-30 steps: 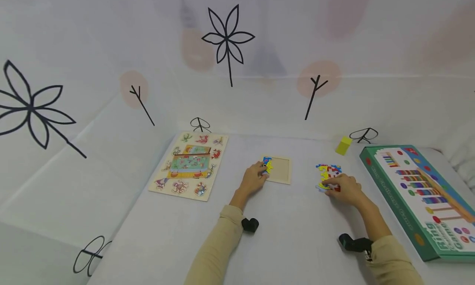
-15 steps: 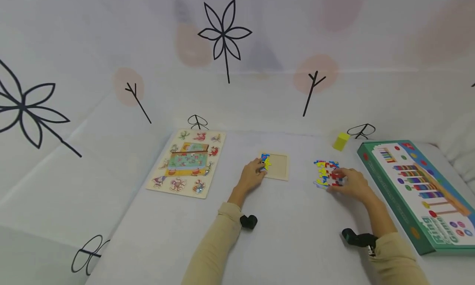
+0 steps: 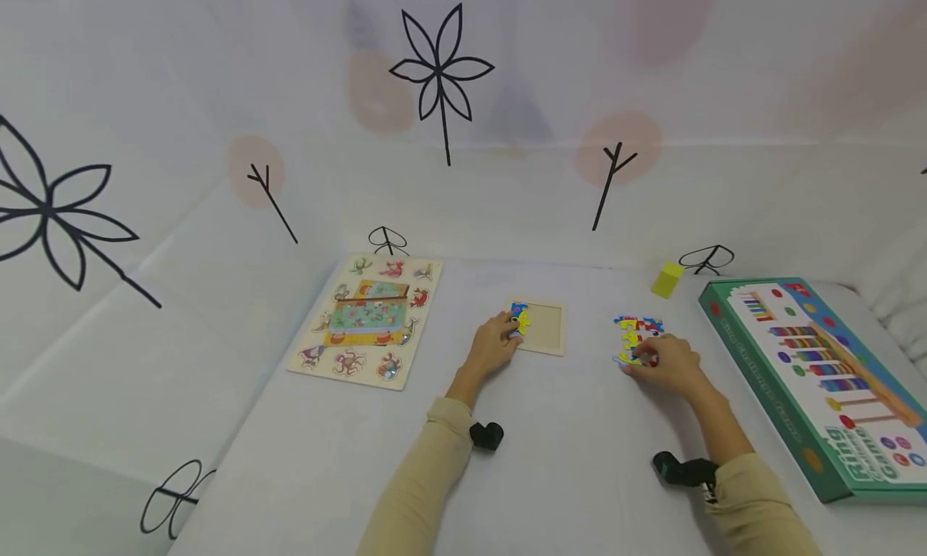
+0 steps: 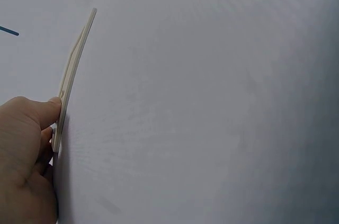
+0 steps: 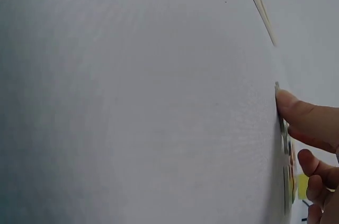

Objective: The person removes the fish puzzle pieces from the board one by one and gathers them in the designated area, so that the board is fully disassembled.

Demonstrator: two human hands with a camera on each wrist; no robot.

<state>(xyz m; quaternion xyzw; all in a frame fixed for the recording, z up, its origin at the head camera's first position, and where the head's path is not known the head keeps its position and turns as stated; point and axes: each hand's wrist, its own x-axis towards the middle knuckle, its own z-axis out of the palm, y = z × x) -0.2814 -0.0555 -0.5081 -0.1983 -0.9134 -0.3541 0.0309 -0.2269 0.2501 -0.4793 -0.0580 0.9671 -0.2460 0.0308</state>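
Observation:
My left hand [image 3: 494, 343] grips the left edge of a small wooden puzzle tray [image 3: 546, 329], thumb along the near side. Inside the tray's left end sits a blue and yellow jigsaw section [image 3: 521, 318]; the rest of its base is bare wood. To the right, a cluster of blue, red and yellow jigsaw pieces [image 3: 639, 324] lies on the table. Over its near end, my right hand [image 3: 672, 367] pinches a puzzle piece [image 5: 282, 121] between thumb and fingers. In the right wrist view the thumb meets that piece's thin edge. My fingers partly hide the piece.
An animal peg board [image 3: 369, 319] lies at the left. A large green-sided game box [image 3: 818, 387] lies at the right, and a yellow block [image 3: 667, 280] stands near the back. The white table [image 3: 550, 475] meets a printed cloth backdrop [image 3: 507, 194] behind.
My right hand shifted right off the cluster's near end, then came back left over it. The left hand keeps its hold on the tray. The head view shifted slightly.

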